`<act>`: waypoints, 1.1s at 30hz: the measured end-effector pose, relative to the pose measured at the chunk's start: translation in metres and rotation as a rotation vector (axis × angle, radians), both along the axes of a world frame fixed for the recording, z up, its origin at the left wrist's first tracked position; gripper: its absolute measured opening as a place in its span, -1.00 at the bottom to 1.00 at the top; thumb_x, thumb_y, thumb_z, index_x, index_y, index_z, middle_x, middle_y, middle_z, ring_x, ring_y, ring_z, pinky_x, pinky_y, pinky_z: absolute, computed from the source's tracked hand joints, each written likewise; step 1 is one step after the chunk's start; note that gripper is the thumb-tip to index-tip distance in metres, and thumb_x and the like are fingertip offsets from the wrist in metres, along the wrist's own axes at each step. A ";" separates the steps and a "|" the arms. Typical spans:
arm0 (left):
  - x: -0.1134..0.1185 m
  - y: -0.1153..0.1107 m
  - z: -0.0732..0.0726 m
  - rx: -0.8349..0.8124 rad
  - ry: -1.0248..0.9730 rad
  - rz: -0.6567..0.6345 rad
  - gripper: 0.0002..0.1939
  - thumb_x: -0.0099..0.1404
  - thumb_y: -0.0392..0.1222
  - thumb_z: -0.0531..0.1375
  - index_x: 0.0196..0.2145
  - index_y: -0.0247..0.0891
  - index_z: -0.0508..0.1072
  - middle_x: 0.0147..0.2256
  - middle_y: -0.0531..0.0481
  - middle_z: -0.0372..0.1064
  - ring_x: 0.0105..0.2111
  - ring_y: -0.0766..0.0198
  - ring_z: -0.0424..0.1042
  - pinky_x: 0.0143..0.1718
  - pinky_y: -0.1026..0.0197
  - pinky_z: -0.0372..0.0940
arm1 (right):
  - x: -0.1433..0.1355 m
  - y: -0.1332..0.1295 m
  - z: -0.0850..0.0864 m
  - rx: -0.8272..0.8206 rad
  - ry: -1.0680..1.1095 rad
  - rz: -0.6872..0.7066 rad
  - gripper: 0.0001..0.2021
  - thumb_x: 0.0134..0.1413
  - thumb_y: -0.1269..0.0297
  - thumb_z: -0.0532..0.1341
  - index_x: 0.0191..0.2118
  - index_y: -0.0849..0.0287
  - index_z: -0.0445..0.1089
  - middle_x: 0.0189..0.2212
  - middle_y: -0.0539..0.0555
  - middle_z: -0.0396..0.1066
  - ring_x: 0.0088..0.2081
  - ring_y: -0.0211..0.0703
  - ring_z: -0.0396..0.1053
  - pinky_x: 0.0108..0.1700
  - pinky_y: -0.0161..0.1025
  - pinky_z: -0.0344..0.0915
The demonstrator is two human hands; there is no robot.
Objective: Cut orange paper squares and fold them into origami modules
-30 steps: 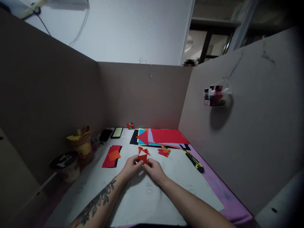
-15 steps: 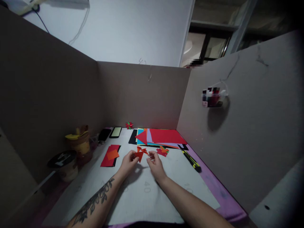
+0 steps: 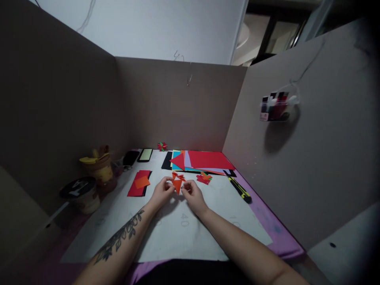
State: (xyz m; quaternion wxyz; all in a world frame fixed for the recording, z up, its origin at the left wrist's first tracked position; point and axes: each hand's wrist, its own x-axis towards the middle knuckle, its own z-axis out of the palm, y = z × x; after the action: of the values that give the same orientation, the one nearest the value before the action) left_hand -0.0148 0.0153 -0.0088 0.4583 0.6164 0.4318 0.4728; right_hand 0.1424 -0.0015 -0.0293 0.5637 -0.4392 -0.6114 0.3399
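Note:
Between my two hands is a small orange paper triangle (image 3: 177, 185), its point facing down. My left hand (image 3: 162, 192) pinches its left side. The fingers of my right hand (image 3: 192, 194) are bent and pressed together at its right corner. Just behind the triangle lie several small folded orange paper pieces (image 3: 180, 177). A little pile of red, orange and green folded pieces (image 3: 204, 178) rests to the right of my right hand. On the left, an orange paper square (image 3: 142, 182) lies on red paper strips (image 3: 135, 188).
Coloured paper sheets (image 3: 210, 160) are stacked at the back. A yellow-black utility knife (image 3: 240, 190) lies at the right. A phone (image 3: 145, 155) and a red-green paper flower (image 3: 162, 146) sit at the back left. Cups (image 3: 80, 194) line the left; a plastic box (image 3: 276, 107) hangs on the right panel.
My right hand has come in to the triangle's right corner. The triangle has turned to face me more squarely. The camera view has tilted downward.

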 end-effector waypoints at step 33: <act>-0.007 -0.004 0.003 0.396 0.280 0.048 -0.94 0.15 -0.30 0.13 -0.40 -0.29 0.41 -0.42 0.01 0.41 -0.43 0.34 0.36 -0.42 0.31 0.25 | 0.011 0.005 0.001 -0.117 0.133 0.190 -0.81 -0.03 0.21 0.19 -0.28 0.15 0.27 -0.47 -0.04 0.33 -0.44 -0.25 0.34 -0.38 -0.30 0.25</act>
State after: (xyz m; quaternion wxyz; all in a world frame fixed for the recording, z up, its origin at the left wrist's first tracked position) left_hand -0.0215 0.0109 -0.0062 0.2525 0.7434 0.4045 0.4690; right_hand 0.1538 0.0032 -0.0279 0.5415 -0.3881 -0.5906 0.4553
